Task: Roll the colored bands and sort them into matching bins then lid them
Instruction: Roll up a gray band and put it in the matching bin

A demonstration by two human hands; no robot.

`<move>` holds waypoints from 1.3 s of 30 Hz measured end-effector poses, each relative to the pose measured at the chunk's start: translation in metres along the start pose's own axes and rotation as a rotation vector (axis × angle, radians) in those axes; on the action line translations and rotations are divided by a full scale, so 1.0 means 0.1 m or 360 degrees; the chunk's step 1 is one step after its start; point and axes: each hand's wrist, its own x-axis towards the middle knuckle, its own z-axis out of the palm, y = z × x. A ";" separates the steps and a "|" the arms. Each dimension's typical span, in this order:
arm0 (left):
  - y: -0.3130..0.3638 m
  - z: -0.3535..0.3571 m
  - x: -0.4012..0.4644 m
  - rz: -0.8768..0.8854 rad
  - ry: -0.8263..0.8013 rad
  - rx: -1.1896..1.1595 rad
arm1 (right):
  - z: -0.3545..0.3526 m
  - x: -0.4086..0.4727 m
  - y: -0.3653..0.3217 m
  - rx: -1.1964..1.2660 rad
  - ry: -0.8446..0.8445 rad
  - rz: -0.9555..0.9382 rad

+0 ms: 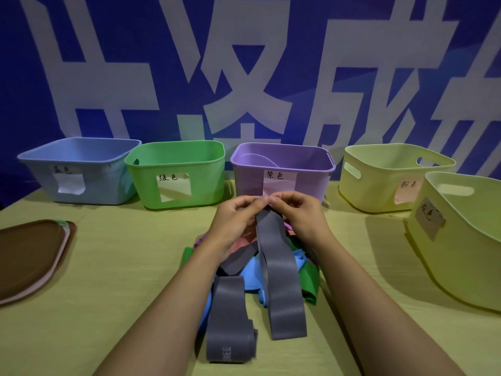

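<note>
My left hand (pixel 235 215) and my right hand (pixel 301 213) pinch the far end of a long grey band (pixel 279 272) between them, just in front of the purple bin (pixel 282 169). The band runs back toward me over a heap of bands: blue (pixel 250 272), green (pixel 309 278), pink (pixel 244 242) and purple pieces. A second grey band (pixel 227 318) lies flat nearest to me. Along the back stand a blue bin (pixel 81 169), a green bin (pixel 176 172), the purple bin holding a band, and a yellow bin (pixel 390 175). Another yellow bin (pixel 461 240) sits at the right.
A stack of lids (pixel 29 256), brown on top, lies at the left on the yellow-green table (pixel 122 267). A blue wall with large white characters stands right behind the bins. Each bin carries a paper label.
</note>
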 end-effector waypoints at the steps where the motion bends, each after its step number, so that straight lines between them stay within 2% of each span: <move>1: 0.00 0.01 0.00 -0.0006 0.0020 0.0010 | 0.00 0.01 0.00 0.0009 -0.0010 -0.0007; 9: -0.05 -0.02 0.03 0.0077 0.0135 0.0113 | 0.00 -0.02 0.00 -0.0030 -0.0015 -0.0048; 13: -0.03 -0.02 0.03 0.0100 0.0121 0.0087 | 0.01 -0.05 -0.02 -0.0080 -0.0021 0.0085; 17: -0.03 -0.01 0.02 0.0071 0.0071 0.0077 | -0.01 -0.02 0.01 -0.0280 0.0093 0.0181; 20: -0.03 0.00 0.01 0.0064 0.0035 0.0089 | -0.02 -0.02 0.01 -0.0325 0.0122 0.0144; 29: -0.02 0.00 0.00 -0.0032 -0.0028 -0.0036 | -0.02 0.01 0.03 -0.0143 0.0035 0.0005; 39: -0.05 -0.01 0.04 -0.0030 0.0034 0.0146 | -0.01 0.03 0.05 -0.0111 -0.0044 -0.0116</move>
